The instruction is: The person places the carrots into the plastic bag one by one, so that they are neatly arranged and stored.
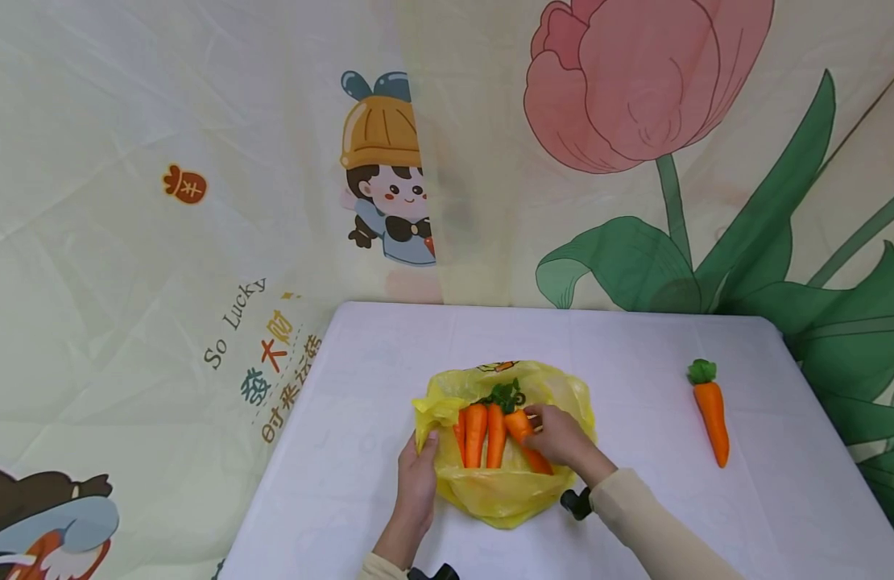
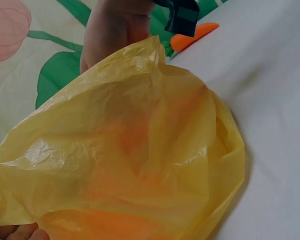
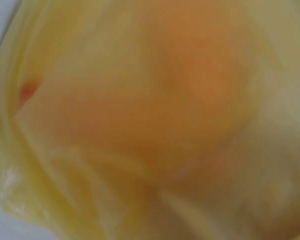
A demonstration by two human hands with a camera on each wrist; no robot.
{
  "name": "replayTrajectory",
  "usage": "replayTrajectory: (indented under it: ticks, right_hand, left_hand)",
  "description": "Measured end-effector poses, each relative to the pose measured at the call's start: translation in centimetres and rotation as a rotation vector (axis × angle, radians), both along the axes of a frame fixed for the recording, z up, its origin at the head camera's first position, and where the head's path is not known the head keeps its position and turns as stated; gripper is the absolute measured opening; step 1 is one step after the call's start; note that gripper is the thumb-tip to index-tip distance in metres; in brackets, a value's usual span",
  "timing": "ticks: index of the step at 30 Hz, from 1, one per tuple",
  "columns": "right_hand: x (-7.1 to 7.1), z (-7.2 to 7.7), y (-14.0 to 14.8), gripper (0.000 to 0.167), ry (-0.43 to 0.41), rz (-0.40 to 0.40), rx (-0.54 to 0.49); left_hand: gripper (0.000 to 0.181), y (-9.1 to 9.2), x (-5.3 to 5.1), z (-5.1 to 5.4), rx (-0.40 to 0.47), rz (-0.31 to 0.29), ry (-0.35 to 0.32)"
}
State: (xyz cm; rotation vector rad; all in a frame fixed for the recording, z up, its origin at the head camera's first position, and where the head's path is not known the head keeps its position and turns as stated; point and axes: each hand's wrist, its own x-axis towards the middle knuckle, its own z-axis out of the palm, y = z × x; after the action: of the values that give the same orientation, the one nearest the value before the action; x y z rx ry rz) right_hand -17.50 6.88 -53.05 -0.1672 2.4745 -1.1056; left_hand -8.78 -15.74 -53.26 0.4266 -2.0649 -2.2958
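Observation:
A yellow plastic bag [image 1: 483,491] lies on the table with its mouth spread, and several orange carrots [image 1: 475,435] with green tops sit inside it. My left hand [image 1: 415,483] pinches the bag's left rim; in the left wrist view its fingertips [image 2: 20,232] show at the lower left corner. Reaching into the bag, my right hand [image 1: 563,439] holds the rightmost carrot [image 1: 519,424], which is tilted, unlike the more upright ones beside it. Blurred yellow plastic [image 3: 140,125] fills the right wrist view, with orange showing through and the hand hidden.
One more carrot [image 1: 711,419] lies apart on the white-covered table [image 1: 635,354], to the right of the bag. Behind the table hangs a printed cloth [image 1: 476,161] with a tulip and cartoon figures. Black wrist cameras [image 1: 577,503] sit close under the hands.

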Motion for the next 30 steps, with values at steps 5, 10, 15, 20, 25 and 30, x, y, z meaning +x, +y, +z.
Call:
replayTrajectory:
  ticks: [5,10,15,20,25,30]
  right_hand:
    - [-0.14,-0.47,0.30,0.057,0.013,-0.032,0.071]
    - [-0.26,-0.74,0.45,0.061,0.045,-0.051,0.075]
    - [-0.37,-0.81,0.36,0.063,0.056,-0.053,0.072]
    - [-0.41,-0.88,0.26,0.061,0.025,-0.070,0.040]
    - [-0.39,-1.00,0.34,0.056,0.025,-0.080,0.002]
    - [-0.32,-0.86,0.35,0.051,0.037,-0.081,-0.010]
  left_hand:
    - [0.053,0.00,0.10,0.05,0.009,-0.001,-0.001]
    - [0.054,0.02,0.12,0.01,0.013,0.003,0.000]
    - [0.054,0.00,0.12,0.00,0.020,0.007,-0.003]
    - [0.054,-0.01,0.10,-0.08,0.026,0.010,-0.006]
    - [0.053,-0.01,0.06,-0.19,0.025,0.011,-0.010]
    - [0.054,0.00,0.04,-0.16,0.024,0.010,-0.006]
